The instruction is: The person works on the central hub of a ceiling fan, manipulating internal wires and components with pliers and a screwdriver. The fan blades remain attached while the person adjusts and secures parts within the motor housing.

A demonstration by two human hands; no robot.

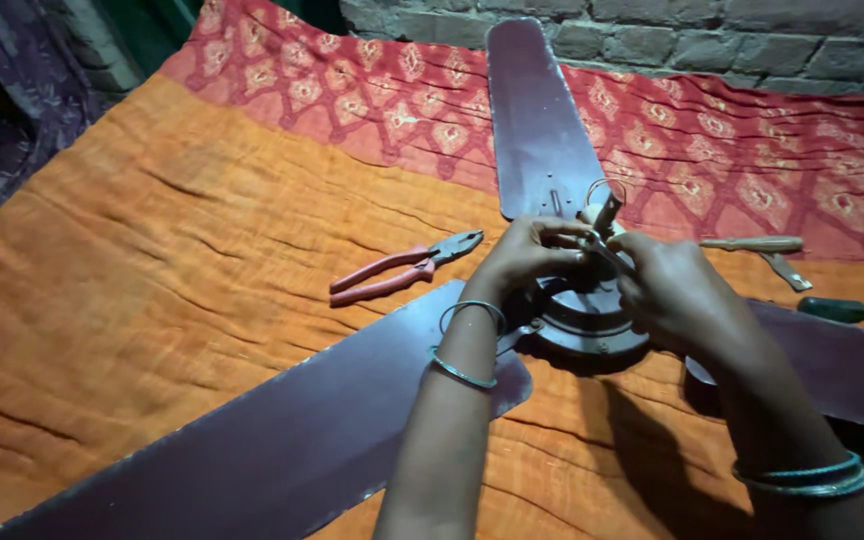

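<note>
the biggest thing under us is the orange and red patterned cloth (202,230), spread wide and wrinkled, reaching back to a rough brick wall (672,40). on it lies a dark maroon ceiling fan, its three long blades fanning out: one blade (537,120) points away toward the wall, one blade (282,440) runs down to the lower left, and one blade (832,365) goes off to the right, partly hidden by our right forearm. in the middle sits the round fan motor hub (582,320), flat on the cloth, with a short pale shaft (604,212) standing up from it, tilted a little, and a thin wire loop beside its top.

both our hands meet right over the hub. our left hand (524,255) is closed, its fingers pinched on something small at the base of the shaft; we cannot tell exactly what. our right hand (672,290) is curled shut around a thin dark tool or rod (604,250) that points at the same spot. bangles ring both wrists.

left of the hub, well apart from the hands, lie red-handled pliers (407,267), jaws toward the hub. to the right lie a wooden-handled tool (752,244), a small metal piece (787,272) just below it, and a green-handled screwdriver (852,312) near the right blade.
</note>
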